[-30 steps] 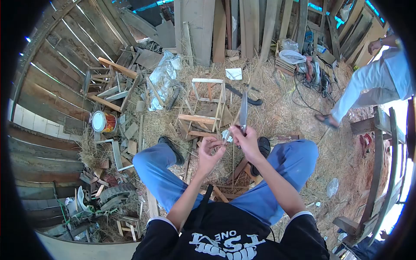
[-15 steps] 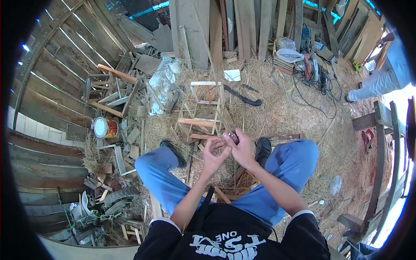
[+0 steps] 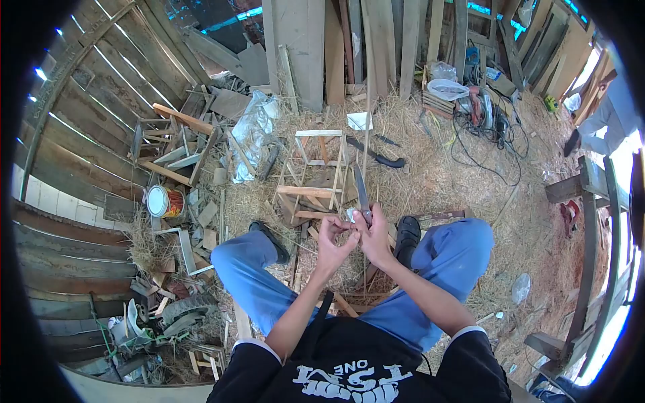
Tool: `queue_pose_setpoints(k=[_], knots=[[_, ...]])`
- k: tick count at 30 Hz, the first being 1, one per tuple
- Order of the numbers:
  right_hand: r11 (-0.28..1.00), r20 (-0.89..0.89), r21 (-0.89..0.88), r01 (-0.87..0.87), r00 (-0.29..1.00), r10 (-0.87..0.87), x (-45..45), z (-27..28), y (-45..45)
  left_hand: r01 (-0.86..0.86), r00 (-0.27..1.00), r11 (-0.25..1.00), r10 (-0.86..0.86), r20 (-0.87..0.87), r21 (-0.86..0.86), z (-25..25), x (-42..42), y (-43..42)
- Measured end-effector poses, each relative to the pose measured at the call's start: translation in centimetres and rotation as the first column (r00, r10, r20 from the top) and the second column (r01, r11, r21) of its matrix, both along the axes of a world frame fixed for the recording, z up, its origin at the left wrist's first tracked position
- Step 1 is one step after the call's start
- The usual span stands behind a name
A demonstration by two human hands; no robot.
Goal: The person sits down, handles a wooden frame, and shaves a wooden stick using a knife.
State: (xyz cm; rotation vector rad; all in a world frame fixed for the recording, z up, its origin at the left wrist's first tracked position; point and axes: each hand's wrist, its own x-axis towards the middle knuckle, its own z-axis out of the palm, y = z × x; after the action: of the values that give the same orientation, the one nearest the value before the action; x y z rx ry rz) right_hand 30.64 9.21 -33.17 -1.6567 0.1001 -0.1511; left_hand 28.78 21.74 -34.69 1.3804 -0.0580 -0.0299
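Note:
My right hand (image 3: 376, 235) is closed around the handle of a knife (image 3: 363, 191), whose blade points away from me. Close beside it, my left hand (image 3: 336, 242) has its fingers pinched together on a long thin wooden strip (image 3: 369, 80). The strip runs almost straight up through the view, past the blade; the spot where the fingers grip it is partly hidden. Just beyond my hands, a small wooden frame (image 3: 319, 191) stands on the straw-strewn floor.
A machete (image 3: 384, 160) with a dark handle lies beyond the frame, near a white paper (image 3: 360, 121). Corded power tools (image 3: 480, 111) sit at the back right. Left are a paint can (image 3: 164, 200) and a wooden stool (image 3: 176, 144). A person (image 3: 608, 111) stands far right.
The strip has swung from leaning left to nearly upright. The knife blade now shows, pointing away from me. The person at far right has shifted to the right.

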Motion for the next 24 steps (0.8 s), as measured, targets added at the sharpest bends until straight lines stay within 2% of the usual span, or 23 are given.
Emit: queue_pose_setpoints(k=[1,4,7,10,13,16,20,24], knots=[[0.999,-0.016,0.030,-0.019,1.000,0.020,0.2,-0.3,0.0,0.002,1.000,1.000,-0.002,-0.006,0.003,0.6,0.0,0.0],[0.989,-0.085,0.145,-0.009,0.996,0.021,0.4,-0.3,0.6,-0.043,0.999,0.978,0.047,-0.015,0.205,2.2,-0.3,-0.4],[0.997,-0.083,0.073,-0.014,0.996,0.020,0.2,1.0,0.3,-0.083,0.993,0.979,0.098,-0.070,0.185,2.3,-0.5,-1.0],[0.994,-0.104,0.104,-0.020,0.994,0.031,0.4,-2.4,0.2,-0.108,0.989,0.984,0.120,-0.082,0.141,1.4,-1.1,-1.2],[0.964,-0.155,0.265,-0.022,0.986,0.065,-0.1,-3.5,0.1,-0.081,0.992,0.983,0.096,-0.085,0.164,1.0,-1.8,-1.5],[0.992,-0.158,0.123,-0.041,0.986,0.060,-0.3,-3.4,-0.1,-0.132,0.988,0.969,0.147,-0.056,0.210,0.4,-2.1,-1.7],[0.998,-0.172,-0.009,-0.069,0.983,0.066,-0.1,-4.5,0.0,-0.126,0.991,0.954,0.135,-0.014,0.273,0.9,-2.1,-1.7],[0.965,-0.159,-0.220,-0.139,0.982,0.106,-0.2,-1.2,-0.2,-0.087,0.994,0.928,0.106,-0.032,0.363,1.5,-1.9,-1.1]])
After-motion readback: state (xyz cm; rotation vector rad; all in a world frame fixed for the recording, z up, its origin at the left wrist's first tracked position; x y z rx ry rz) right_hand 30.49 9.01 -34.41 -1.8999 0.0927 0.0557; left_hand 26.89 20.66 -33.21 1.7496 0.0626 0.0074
